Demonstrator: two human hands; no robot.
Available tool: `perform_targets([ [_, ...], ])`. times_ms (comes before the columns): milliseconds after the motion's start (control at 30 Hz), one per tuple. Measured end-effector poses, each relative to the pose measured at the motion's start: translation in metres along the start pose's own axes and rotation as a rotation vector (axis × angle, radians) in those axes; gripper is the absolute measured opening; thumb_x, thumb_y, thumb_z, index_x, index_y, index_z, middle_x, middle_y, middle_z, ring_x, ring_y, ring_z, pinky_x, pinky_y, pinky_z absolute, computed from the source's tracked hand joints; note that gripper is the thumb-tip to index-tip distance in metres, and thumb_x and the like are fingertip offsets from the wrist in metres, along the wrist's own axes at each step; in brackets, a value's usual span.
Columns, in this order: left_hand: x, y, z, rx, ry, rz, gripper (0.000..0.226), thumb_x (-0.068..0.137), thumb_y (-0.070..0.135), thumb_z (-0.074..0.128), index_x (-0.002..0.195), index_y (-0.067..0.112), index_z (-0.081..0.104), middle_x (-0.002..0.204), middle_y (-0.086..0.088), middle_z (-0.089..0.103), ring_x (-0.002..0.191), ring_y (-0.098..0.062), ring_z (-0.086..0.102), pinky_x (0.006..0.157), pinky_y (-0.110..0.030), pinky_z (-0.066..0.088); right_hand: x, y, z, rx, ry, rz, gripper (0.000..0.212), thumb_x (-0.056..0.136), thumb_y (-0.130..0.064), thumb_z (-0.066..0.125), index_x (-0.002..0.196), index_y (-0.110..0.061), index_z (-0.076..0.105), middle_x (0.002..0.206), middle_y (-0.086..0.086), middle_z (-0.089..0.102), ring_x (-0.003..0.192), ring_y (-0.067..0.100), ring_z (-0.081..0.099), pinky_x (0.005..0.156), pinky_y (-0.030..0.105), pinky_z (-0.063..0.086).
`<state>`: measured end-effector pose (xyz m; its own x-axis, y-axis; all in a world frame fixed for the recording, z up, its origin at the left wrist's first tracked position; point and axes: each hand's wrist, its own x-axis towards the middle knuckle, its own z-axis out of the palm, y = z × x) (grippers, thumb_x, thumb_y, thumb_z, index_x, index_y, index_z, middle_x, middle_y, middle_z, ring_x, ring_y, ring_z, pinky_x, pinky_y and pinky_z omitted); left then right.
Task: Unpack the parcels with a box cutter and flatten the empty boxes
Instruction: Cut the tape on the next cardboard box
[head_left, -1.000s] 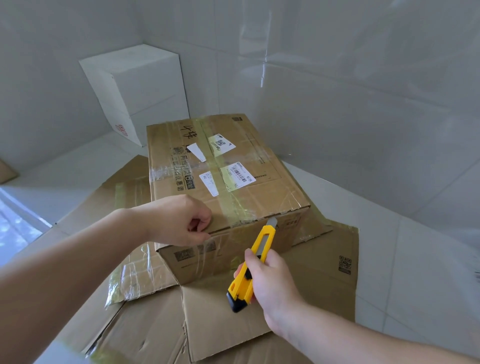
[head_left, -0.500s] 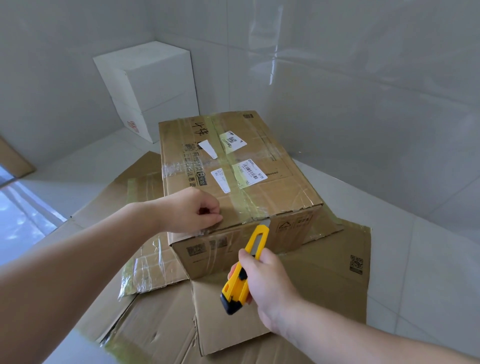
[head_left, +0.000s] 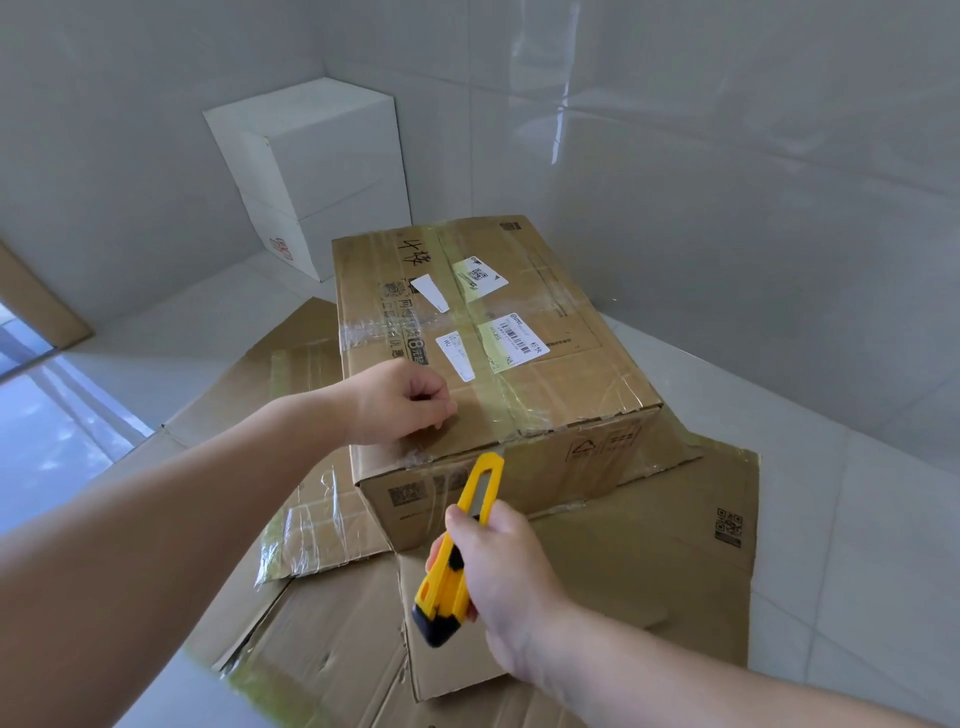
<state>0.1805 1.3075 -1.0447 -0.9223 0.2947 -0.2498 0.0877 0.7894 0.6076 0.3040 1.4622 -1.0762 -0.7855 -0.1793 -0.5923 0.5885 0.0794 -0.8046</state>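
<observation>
yellow box cutter (head_left: 460, 550) gripped, left hand (head_left: 402, 402) fisted

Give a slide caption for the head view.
Right hand aims yellow box cutter at taped brown parcel; left hand steadies it.

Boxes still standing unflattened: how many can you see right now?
2. The taped brown box sits on the flattened cardboard under the left hand; the white box stands in the corner behind. Others may be out of frame.
</observation>
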Motion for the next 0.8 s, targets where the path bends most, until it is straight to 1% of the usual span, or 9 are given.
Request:
perform_targets([
  [100,0.000,0.000,0.000,-0.020,0.002,-0.018,0.029,0.093,0.027,0.058,0.065,0.020,0.061,0.051,0.014,0.051,0.047,-0.002,0.043,0.053,-0.016,0.038,-0.011,0.007,0.011,-0.121,-0.148,0.033,0.024,0.091,-0.038,0.051,0.092,-0.014,0.047,0.083,0.009,0.056,0.068,0.016,0.052,0.066,0.029,0.045],
  [200,0.000,0.002,-0.002,-0.029,-0.006,-0.027,0.030,0.093,0.028,0.057,0.064,0.022,0.060,0.050,0.016,0.052,0.047,-0.001,0.045,0.054,-0.015,0.039,-0.017,0.009,0.022,-0.160,-0.207,0.045,0.025,0.088,-0.040,0.050,0.090,-0.016,0.043,0.087,0.010,0.052,0.067,0.015,0.052,0.067,0.029,0.046],
  [333,0.000,0.003,-0.005,-0.021,-0.015,-0.026,0.031,0.094,0.028,0.056,0.063,0.022,0.059,0.051,0.016,0.052,0.049,-0.002,0.046,0.057,-0.018,0.040,-0.029,0.010,0.007,-0.209,-0.292,0.050,0.018,0.094,-0.031,0.050,0.089,-0.014,0.048,0.073,0.003,0.062,0.053,0.005,0.055,0.055,0.016,0.046],
  [467,0.000,0.005,-0.008,0.113,0.004,0.044,0.030,0.093,0.030,0.057,0.071,0.010,0.059,0.060,0.010,0.051,0.055,-0.007,0.045,0.061,-0.023,0.040,-0.028,0.009,-0.030,-0.135,-0.096,0.011,0.019,0.097,-0.025,0.052,0.084,-0.010,0.052,0.066,0.003,0.062,0.049,0.005,0.055,0.051,0.017,0.046],
  [533,-0.002,0.011,-0.007,0.217,-0.052,0.104,0.030,0.088,0.039,0.061,0.070,0.015,0.058,0.065,0.008,0.053,0.058,-0.008,0.045,0.061,-0.024,0.042,-0.022,0.004,-0.051,-0.112,0.034,-0.046,0.022,0.097,-0.024,0.051,0.083,-0.008,0.053,0.060,0.001,0.061,0.046,0.005,0.052,0.051,0.018,0.045],
  [600,-0.002,0.019,-0.001,0.408,-0.075,0.182,0.035,0.080,0.053,0.063,0.067,0.021,0.053,0.068,0.008,0.054,0.061,-0.010,0.046,0.061,-0.027,0.044,-0.017,-0.003,-0.068,-0.108,0.112,-0.121,0.025,0.098,-0.025,0.051,0.083,-0.005,0.054,0.057,-0.001,0.061,0.049,0.009,0.050,0.058,0.026,0.047],
  [667,0.000,0.024,0.007,0.603,-0.037,0.263,0.040,0.078,0.058,0.061,0.067,0.022,0.049,0.071,0.006,0.055,0.063,-0.013,0.048,0.062,-0.030,0.046,-0.012,-0.014,-0.078,-0.090,0.148,-0.183,0.026,0.098,-0.025,0.051,0.086,-0.002,0.055,0.059,0.000,0.061,0.055,0.014,0.052,0.065,0.041,0.051],
  [733,0.004,0.026,0.011,0.659,-0.020,0.309,0.038,0.081,0.056,0.058,0.066,0.023,0.047,0.073,0.006,0.055,0.067,-0.016,0.052,0.063,-0.033,0.050,-0.008,-0.025,-0.082,-0.074,0.162,-0.232,0.026,0.097,-0.024,0.052,0.089,0.000,0.055,0.061,0.002,0.061,0.059,0.020,0.053,0.071,0.052,0.054],
  [800,0.004,0.027,0.011,0.624,-0.058,0.333,0.038,0.084,0.052,0.057,0.061,0.025,0.043,0.073,0.007,0.055,0.066,-0.015,0.052,0.063,-0.033,0.050,-0.004,-0.034,-0.084,-0.059,0.172,-0.267,0.026,0.097,-0.024,0.052,0.090,0.001,0.056,0.060,0.002,0.062,0.061,0.023,0.053,0.073,0.057,0.053],
])
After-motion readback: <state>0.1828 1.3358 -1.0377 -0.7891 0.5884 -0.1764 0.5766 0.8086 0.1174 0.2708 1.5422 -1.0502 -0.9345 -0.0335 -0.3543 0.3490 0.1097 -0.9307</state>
